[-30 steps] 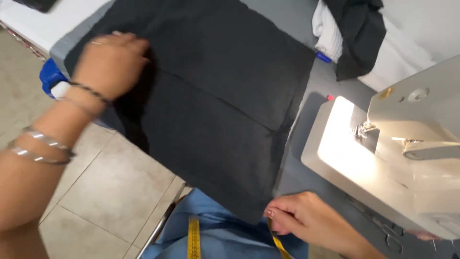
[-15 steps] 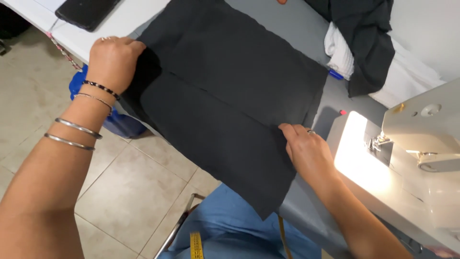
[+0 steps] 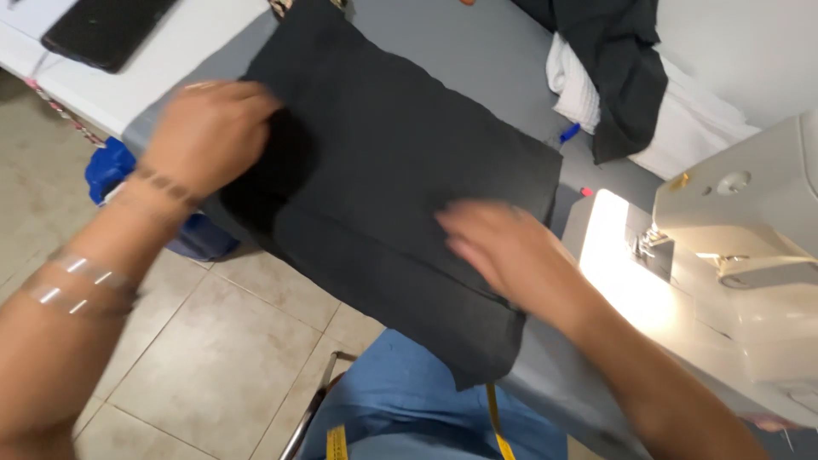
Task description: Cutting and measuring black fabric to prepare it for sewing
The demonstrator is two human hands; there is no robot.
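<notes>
Lap: blue trousers [image 3: 409, 400] sat at the bottom edge, with a yellow measuring tape [image 3: 497, 423] hanging down across them.
Floor: beige tiles [image 3: 196, 358] lay below the table edge on the left.
Left arm: silver bangles [image 3: 72, 285] and a dark beaded bracelet [image 3: 162, 183] circled the wrist.
Black fabric panel: the black fabric panel [image 3: 400, 187] lay flat on the grey sewing table [image 3: 477, 60], its near corner hanging over the table edge above the lap.
Left hand: the left hand [image 3: 209, 132] rested on the panel's left edge, fingers curled down onto the cloth; blur hid whether they pinched it.
Right hand: the right hand [image 3: 503, 251] lay palm down on the panel's right part, fingers stretched flat and pointing left, gripping nothing.
Seam: a long line ran across the panel between the two hands.
Sewing machine: a cream sewing machine [image 3: 741, 247] stood at the right, its lamp lighting the bed just beside the panel's right edge.
Blue container: a blue plastic container [image 3: 111, 166] sat on the floor under the table's left side.
Blue marker: a small blue marker [image 3: 569, 133] lay beyond the panel's far corner.
Far pile: a dark garment [image 3: 622, 68] draped over white folded cloth [image 3: 682, 128].
Far left: a black flat phone [image 3: 102, 30] lay on a white surface.
</notes>
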